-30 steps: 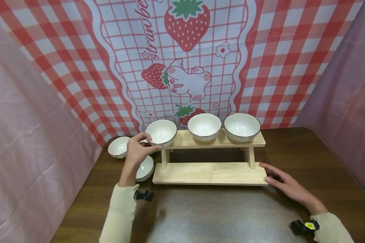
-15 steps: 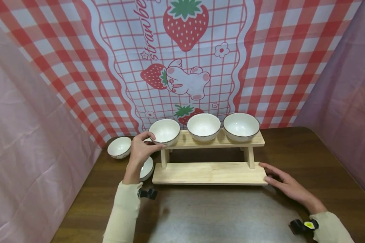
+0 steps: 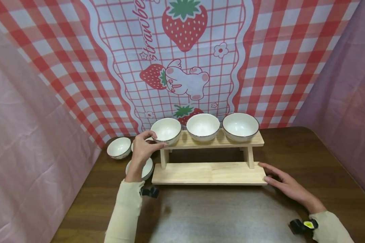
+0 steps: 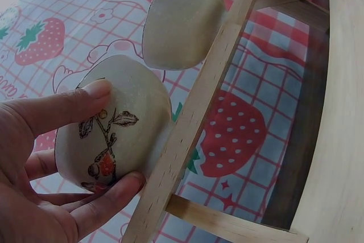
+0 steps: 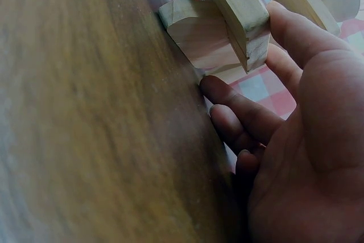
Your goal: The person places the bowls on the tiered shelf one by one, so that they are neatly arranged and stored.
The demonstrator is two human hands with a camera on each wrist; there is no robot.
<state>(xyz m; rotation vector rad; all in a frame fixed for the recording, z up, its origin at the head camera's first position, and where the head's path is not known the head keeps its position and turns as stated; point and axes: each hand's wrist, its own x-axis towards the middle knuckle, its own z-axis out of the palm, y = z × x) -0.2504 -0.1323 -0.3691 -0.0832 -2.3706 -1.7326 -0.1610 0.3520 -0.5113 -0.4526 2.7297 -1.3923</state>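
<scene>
My left hand (image 3: 144, 147) pinches the rim and side of a white bowl (image 3: 166, 130) at the left end of a two-tier wooden stand's (image 3: 210, 173) upper shelf. In the left wrist view, that bowl (image 4: 128, 118) shows a painted branch with an orange-red fruit, thumb on one side and fingers beneath. Two more white bowls, the middle one (image 3: 203, 126) and the right one (image 3: 241, 126), stand beside it on the same shelf. My right hand (image 3: 289, 185) holds the right end of the lower shelf between thumb and fingers; the right wrist view shows the thumb against the board's end (image 5: 242, 27).
Left of the stand, a small white bowl (image 3: 119, 147) sits on the brown table (image 3: 88, 202). Another bowl (image 3: 147, 168) lies nearer, partly behind the left wrist, and a further one is mostly hidden. A checked strawberry cloth (image 3: 267, 67) hangs behind.
The left hand has shifted the left bowl rightward and slightly back along the upper shelf, closer to the middle bowl. The right hand has stayed at the stand's end.
</scene>
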